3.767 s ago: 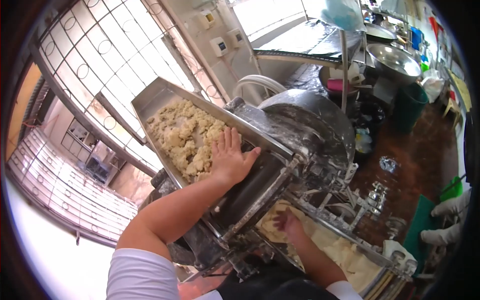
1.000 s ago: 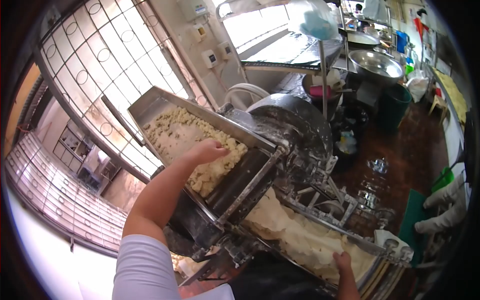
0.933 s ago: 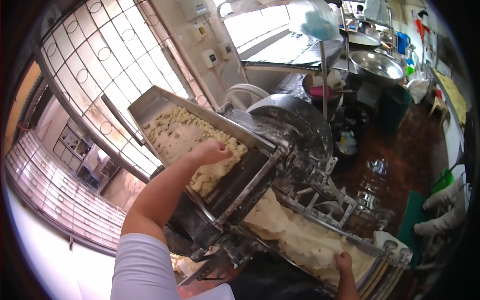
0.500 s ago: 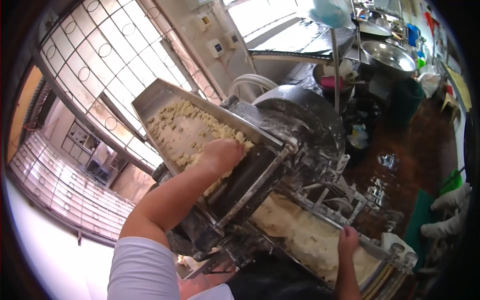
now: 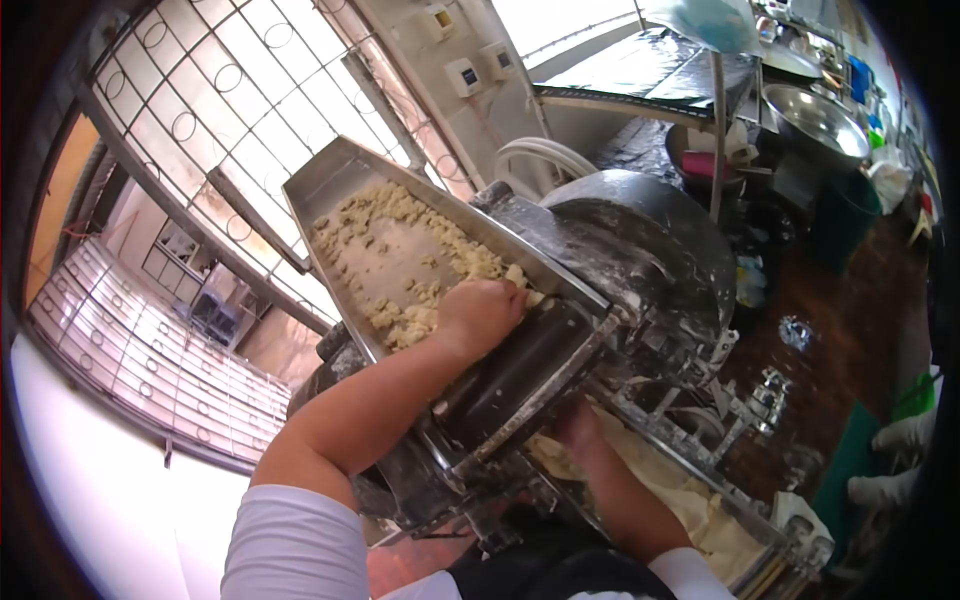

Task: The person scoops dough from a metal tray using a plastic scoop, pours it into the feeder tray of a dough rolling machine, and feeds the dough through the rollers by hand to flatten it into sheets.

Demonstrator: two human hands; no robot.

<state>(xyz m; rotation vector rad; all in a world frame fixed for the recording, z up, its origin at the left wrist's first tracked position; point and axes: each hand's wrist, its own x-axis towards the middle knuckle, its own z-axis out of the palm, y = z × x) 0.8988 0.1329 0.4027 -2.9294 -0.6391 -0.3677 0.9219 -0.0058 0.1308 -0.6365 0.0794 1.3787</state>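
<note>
My left hand (image 5: 482, 316) is closed in a fist over the upper feed tray (image 5: 335, 165) of a dough sheeter, at the edge of its dark roller (image 5: 530, 345). Pale crumbly dough (image 5: 385, 215) lies scattered on the tray and against my knuckles; whatever the fist holds is hidden. Below the roller, my right hand (image 5: 582, 432) reaches in over the lower tray, over a sheet of pale dough (image 5: 690, 505). Its fingers are blurred and partly hidden under the machine, so I cannot see whether they grip the sheet.
A rounded, flour-dusted machine housing (image 5: 650, 230) stands beside the tray. Beyond are a steel bowl (image 5: 815, 125), a plastic-covered table (image 5: 650, 75) and a green bin (image 5: 845, 215). White-gloved hands (image 5: 895, 460) of another person show at the right edge. A barred window (image 5: 240, 110) is behind.
My right hand has moved from the lower tray's outer side up and left, to beneath the roller. My left hand stays at the roller's edge. The view has shifted slightly.
</note>
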